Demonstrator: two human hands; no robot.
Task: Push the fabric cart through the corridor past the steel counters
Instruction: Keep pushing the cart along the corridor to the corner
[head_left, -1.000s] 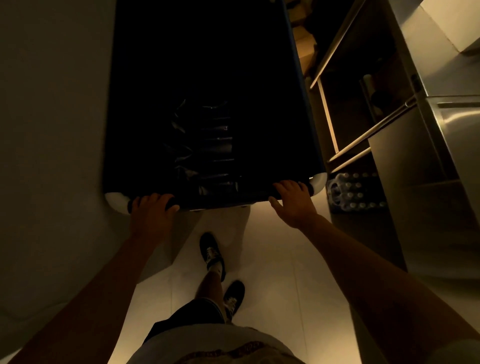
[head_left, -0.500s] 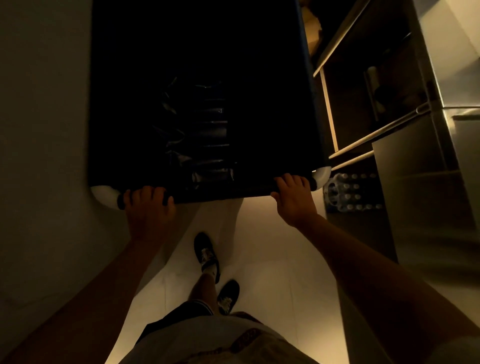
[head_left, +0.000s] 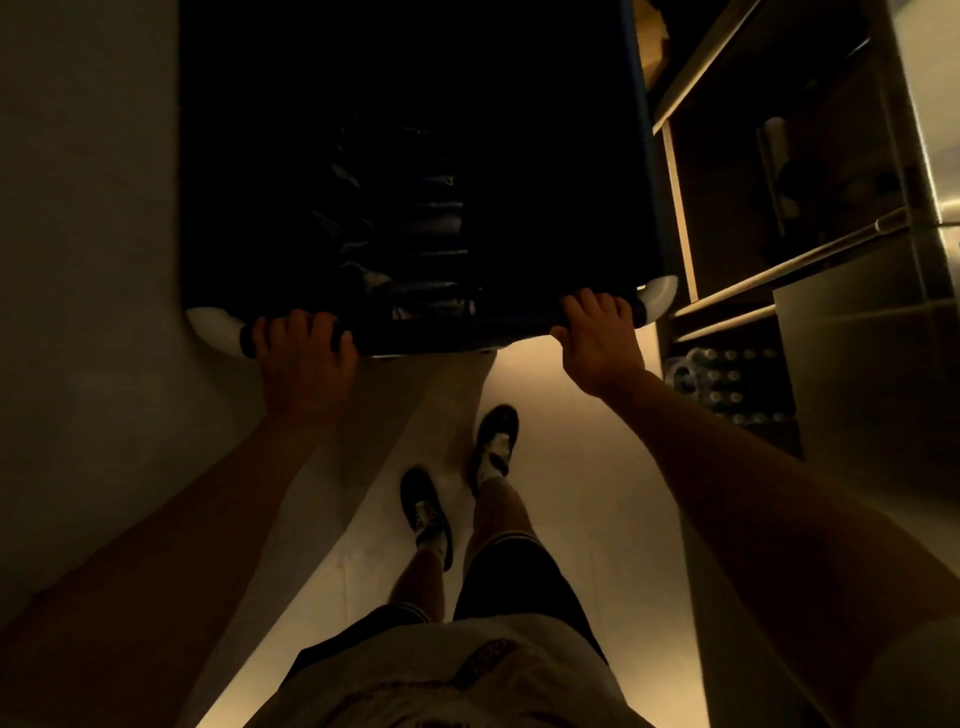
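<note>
Fabric cart (head_left: 545, 156) fills the dim corridor ahead, both hands on its near handle bar (head_left: 452, 335).

Its dark cloth body spans the upper middle of the view, with a plain wall (head_left: 78, 208) close on the left and steel counters (head_left: 852, 332) with open shelving just beside it on the right. Pale floor (head_left: 571, 493) runs beneath. A pack of bottles (head_left: 727, 379) sits on the floor under the counter shelving, near the cart's right near corner. The left hand (head_left: 304, 358) wraps the bar beside the white left corner cap (head_left: 215, 330), fingers curled over it. The right hand (head_left: 600, 340) grips the bar next to the right corner cap (head_left: 661, 295), fingers closed over the top. Two dark shoes (head_left: 496, 428) stand on the floor behind the cart.
</note>
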